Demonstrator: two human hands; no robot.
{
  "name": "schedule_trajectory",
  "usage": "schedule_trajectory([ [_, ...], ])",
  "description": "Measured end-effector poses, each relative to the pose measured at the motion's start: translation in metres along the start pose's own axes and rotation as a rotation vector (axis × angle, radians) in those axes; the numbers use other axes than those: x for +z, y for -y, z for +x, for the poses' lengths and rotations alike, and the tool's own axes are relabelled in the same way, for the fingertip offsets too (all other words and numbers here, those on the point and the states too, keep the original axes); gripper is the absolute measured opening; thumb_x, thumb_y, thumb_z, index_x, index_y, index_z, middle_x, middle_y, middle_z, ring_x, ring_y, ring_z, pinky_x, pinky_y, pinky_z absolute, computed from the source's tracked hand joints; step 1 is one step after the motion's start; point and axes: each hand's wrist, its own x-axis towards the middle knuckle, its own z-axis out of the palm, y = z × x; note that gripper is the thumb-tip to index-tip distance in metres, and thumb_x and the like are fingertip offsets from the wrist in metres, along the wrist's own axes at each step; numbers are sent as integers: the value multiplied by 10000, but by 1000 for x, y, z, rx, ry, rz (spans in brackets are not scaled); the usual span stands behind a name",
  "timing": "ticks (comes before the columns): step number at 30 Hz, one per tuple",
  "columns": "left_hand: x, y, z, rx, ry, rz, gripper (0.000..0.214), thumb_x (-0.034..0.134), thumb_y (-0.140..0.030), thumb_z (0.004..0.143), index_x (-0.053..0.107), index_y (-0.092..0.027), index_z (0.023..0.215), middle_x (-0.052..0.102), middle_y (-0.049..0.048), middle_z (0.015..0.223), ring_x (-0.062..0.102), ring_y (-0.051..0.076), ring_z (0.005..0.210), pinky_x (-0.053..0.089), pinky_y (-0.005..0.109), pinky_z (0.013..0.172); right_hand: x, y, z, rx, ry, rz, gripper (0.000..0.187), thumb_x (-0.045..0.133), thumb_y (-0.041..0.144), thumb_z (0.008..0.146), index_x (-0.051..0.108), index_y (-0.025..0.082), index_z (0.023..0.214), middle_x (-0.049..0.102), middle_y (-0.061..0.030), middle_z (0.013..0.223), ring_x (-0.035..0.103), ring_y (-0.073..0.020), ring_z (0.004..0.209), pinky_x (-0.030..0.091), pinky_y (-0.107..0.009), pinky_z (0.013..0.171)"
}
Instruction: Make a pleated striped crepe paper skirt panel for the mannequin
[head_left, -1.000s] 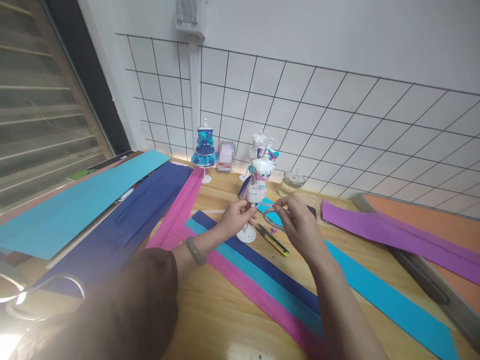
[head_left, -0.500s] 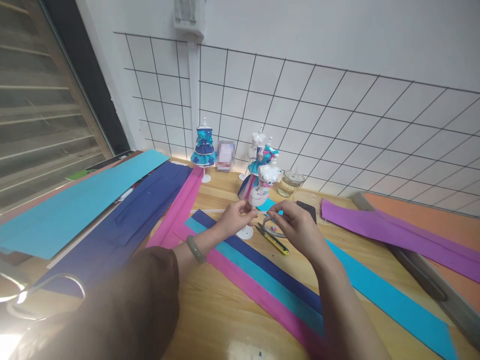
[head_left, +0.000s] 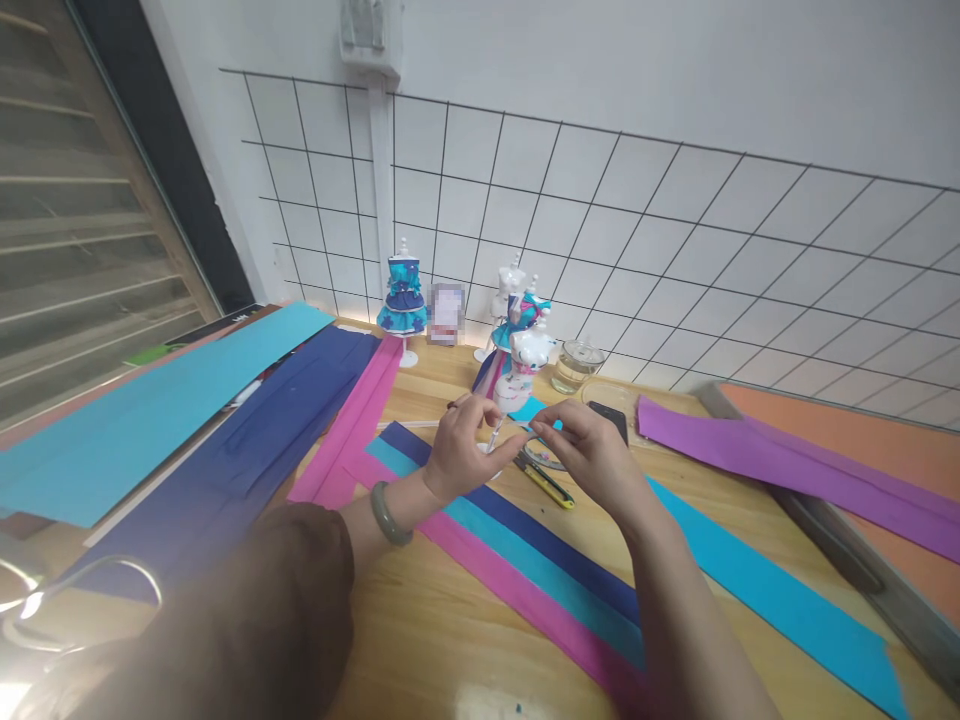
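In front of the small white dress form (head_left: pixel 531 350), my left hand (head_left: pixel 466 447) has its thumb stretched rightward and its index finger curved apart from it. The form's thin stem shows in the gap. My right hand (head_left: pixel 592 445) pinches with thumb and fingertips, which meet the left thumb's tip; what lies in that pinch is too small to name. Small pink and blue specks dot the form. Below the right fingers lie yellow-handled thread snips (head_left: pixel 547 484) and a round shallow dish (head_left: pixel 545 458), partly hidden. Blue, teal and pink crepe paper strips (head_left: pixel 517 530) lie under my wrists.
Behind stand a form in a blue dress (head_left: pixel 403 300), another dressed form (head_left: pixel 525 310) and a glass of yellowish liquid (head_left: pixel 576 365). A phone (head_left: pixel 609 420) and purple paper (head_left: pixel 787 470) lie right. Blue paper sheets (head_left: pixel 247 460) cover the left. A wire grid (head_left: pixel 619 215) lines the wall.
My left hand has let go of the dress form's stem beneath the torso and come nearer, its thumb now reaching to the right fingertips. The right hand keeps its pinch.
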Motion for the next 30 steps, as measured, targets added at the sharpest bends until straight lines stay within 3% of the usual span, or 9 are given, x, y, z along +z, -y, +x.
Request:
schedule_trajectory([
  [7,2,2,5,23,18,56,166,510,-292,812,486,-210,670,542,11,649,488,150,675,363,291,695,3,-5,-4,35,-1,30,232,451,356,842,634,223,893,652,-41,808,591,-171,740,449,-292,644],
  [11,3,1,5,95,89,55,161,511,-278,815,498,-205,671,569,15,647,495,150,673,357,289,689,7,-15,-14,140,-15,62,296,486,386,819,638,205,997,682,-51,794,626,-180,694,486,-305,624],
  [14,5,-3,3,134,155,69,179,496,-281,826,510,-202,665,570,18,631,505,149,656,356,286,677,7,-19,-25,150,-12,50,286,508,369,812,635,206,1009,691,-59,870,636,-200,798,499,-326,690],
  [16,6,-7,2,142,181,77,194,488,-284,832,518,-201,659,567,19,616,512,149,646,355,284,667,5,-19,-32,165,-19,41,331,520,341,811,575,219,1113,691,-53,895,640,-200,816,504,-331,701],
  [19,7,-11,0,176,205,80,209,482,-284,838,528,-195,655,573,24,605,520,147,635,355,278,645,2,-16,-42,189,-60,13,539,534,308,809,361,233,1314,695,-40,871,656,-191,761,519,-322,655],
  [21,7,-13,-2,212,230,101,216,479,-292,843,538,-190,662,588,28,609,526,143,625,355,274,630,3,-17,-49,155,-101,-57,564,521,304,820,314,237,1340,695,-45,886,662,-196,763,525,-323,644],
  [26,13,-7,-8,345,239,193,238,463,-304,859,551,-169,684,616,23,627,542,124,607,354,260,587,23,-40,-67,-32,-200,-254,438,420,242,874,370,241,1309,652,-75,1055,629,-206,923,520,-352,745],
  [30,19,3,-13,490,316,300,257,436,-291,877,556,-157,694,612,11,632,555,117,627,351,255,575,47,-63,-81,-107,-82,-274,442,377,159,872,377,247,1305,560,-78,1211,542,-205,1081,473,-382,870],
])
